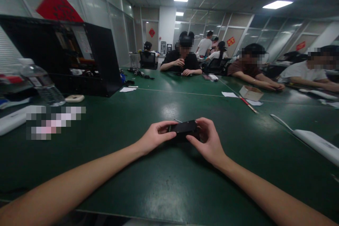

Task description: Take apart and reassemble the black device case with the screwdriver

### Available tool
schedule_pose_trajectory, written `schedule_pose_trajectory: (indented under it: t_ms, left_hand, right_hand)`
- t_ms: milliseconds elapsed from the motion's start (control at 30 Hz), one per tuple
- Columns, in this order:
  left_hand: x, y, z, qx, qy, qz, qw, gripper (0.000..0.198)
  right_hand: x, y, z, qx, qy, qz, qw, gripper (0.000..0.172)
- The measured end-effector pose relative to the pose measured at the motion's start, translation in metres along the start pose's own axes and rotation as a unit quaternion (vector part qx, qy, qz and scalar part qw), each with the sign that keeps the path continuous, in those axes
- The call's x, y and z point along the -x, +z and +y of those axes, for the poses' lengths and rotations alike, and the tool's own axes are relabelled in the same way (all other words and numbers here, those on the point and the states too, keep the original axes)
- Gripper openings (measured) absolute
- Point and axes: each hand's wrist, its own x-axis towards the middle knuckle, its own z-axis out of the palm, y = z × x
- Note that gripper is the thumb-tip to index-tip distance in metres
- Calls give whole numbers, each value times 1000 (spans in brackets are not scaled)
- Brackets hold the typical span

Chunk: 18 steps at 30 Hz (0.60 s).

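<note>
Both my hands hold a small black rectangular box [185, 127] just above the green table [159, 169]. My left hand [157, 136] grips its left end, thumb along the near side and fingers over the far edge. At the right end my right hand [209, 141] closes round it, with the thumb at the near lower edge. The box's flat top faces up and shows small bright dots near its edges. A thin light line, perhaps a wire or a pin, sticks out beyond its far left side. My fingertips behind the box are partly hidden.
At left stand an open black case [103, 60], a clear bottle [43, 81] and a white elongated device [21, 118]. A small open box [251, 93] and a white power strip [317, 143] lie at right. Several people sit round the table.
</note>
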Motion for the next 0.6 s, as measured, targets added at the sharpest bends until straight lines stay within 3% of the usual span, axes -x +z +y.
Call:
schedule_pose_trajectory:
  t_ms: [67,233,333,433,500,600]
  left_hand:
    - [0,-1,-1,7,-8,-4,1000,41]
    - [2,0,1,82,-66,-23,994,45]
    - [2,1,1,188,-122,-37,974,46]
    - [0,1,-1,216,-182,-38,959,46]
    - [-1,1,-3,207,-171,-34,963,42]
    - [-2,0,-7,176,-94,-28,979,36]
  right_hand:
    - [0,-1,0,-5,-8,-5,1000,61]
    - [0,-2,-3,32,-48,-26,998,34]
    - [-1,-2,-2,32,-82,-10,996,33]
    - [-1,-3,-2,22,-112,-17,993,33]
    - [-2,-4,-3,22,-116,-29,993,33]
    - [-3,-7,-5,37,-103,-52,993,37]
